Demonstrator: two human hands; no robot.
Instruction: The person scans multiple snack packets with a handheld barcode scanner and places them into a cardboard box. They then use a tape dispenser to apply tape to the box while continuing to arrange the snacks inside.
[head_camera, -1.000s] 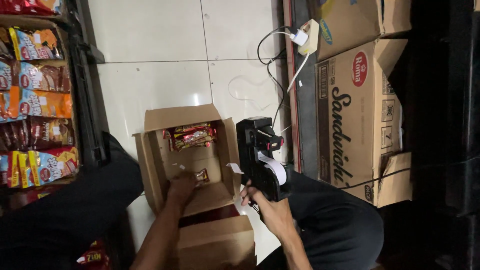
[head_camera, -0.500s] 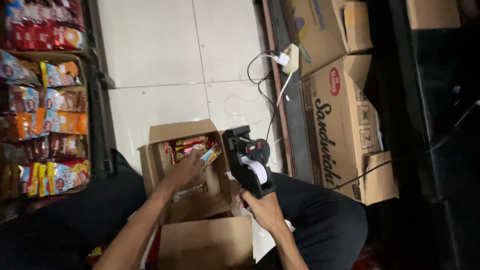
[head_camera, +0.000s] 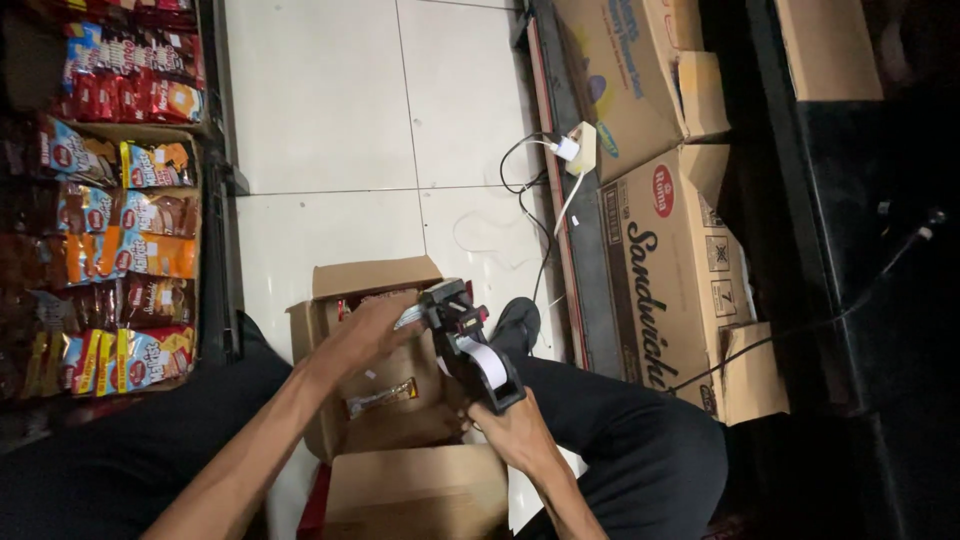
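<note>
Running down the left edge of the frame, a shelf of snack packets (head_camera: 120, 250) is standing beside the white tiled floor (head_camera: 330, 120). At lower centre, the left hand (head_camera: 365, 335) is closing around a small packet (head_camera: 408, 317) over the open cardboard box (head_camera: 370, 400) — the right hand (head_camera: 510, 435) is gripping a black price-label gun (head_camera: 470, 345), its long axis slanting up-left, nose just beside that packet. Large cartons (head_camera: 665, 260) are lying at right.
</note>
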